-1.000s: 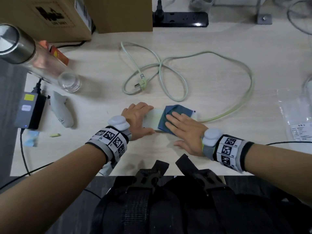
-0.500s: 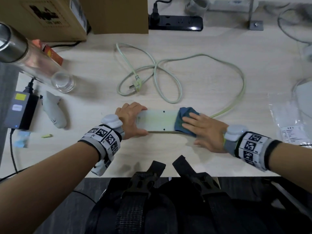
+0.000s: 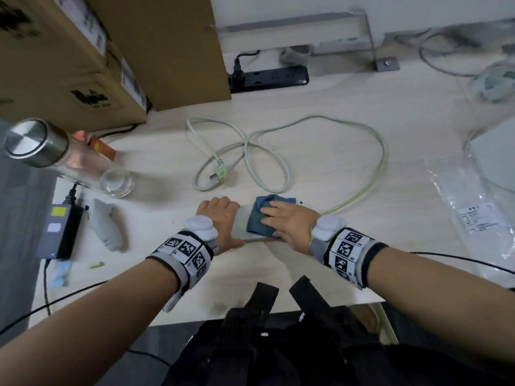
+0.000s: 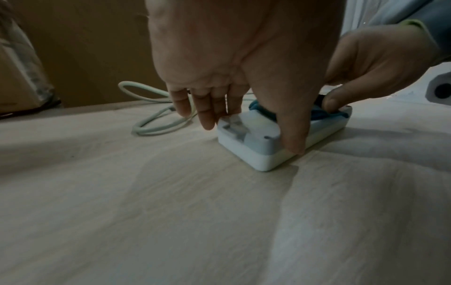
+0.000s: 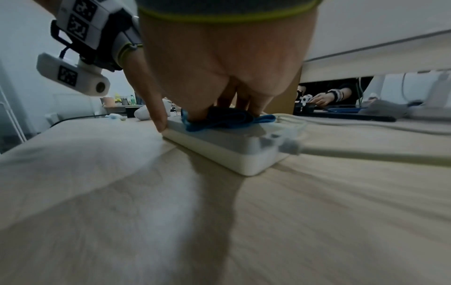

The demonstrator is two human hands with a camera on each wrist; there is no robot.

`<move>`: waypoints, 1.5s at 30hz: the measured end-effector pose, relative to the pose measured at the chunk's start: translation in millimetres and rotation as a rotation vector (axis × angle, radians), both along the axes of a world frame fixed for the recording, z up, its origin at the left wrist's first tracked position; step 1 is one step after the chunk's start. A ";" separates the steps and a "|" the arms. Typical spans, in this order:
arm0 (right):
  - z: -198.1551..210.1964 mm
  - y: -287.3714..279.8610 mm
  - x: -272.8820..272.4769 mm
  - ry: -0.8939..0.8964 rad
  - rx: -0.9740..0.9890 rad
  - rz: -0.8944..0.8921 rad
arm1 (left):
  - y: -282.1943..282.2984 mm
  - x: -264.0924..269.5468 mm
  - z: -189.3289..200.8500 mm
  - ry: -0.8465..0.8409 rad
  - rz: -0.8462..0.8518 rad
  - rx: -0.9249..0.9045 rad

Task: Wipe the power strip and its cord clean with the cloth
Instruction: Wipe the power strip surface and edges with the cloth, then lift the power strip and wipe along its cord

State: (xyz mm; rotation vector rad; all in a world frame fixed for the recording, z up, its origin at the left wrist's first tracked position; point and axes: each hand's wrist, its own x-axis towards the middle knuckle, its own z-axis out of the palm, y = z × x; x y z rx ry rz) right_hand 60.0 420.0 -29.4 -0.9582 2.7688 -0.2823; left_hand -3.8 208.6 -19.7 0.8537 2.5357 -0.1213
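Pressing my right hand point(image 3: 289, 222) flat on the blue cloth point(image 3: 260, 222) atop the power strip point(image 4: 258, 142), my left hand point(image 3: 220, 220) gripping its end, cord point(image 3: 362, 188) looping beyond my hands, no legible writing

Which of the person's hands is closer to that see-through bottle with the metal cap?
Left. The left hand grips the strip's end on the bottle's side; the right hand presses the cloth farther away.

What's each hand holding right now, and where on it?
Left hand grips the white power strip at its cordless end, thumb on near side. Right hand presses the blue cloth onto the strip's top.
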 end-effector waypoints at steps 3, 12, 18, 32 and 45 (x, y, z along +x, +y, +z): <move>-3.8 30.7 17.4 -0.047 -0.080 -0.046 | 7.1 3.4 5.0 0.006 -0.020 -0.042; 22.5 70.1 7.8 -0.250 -0.558 -0.955 | 67.4 22.6 7.8 -0.022 -0.057 0.110; 54.7 120.6 16.2 -0.390 -1.107 -1.392 | 95.1 25.6 -0.7 0.002 -0.062 0.118; 154.2 71.5 -68.8 -0.552 -2.013 -1.252 | 62.2 -32.8 115.7 -0.836 0.394 1.067; 226.9 -25.5 -128.4 -0.767 -1.923 -1.033 | 46.7 -38.9 144.8 -0.242 0.690 1.309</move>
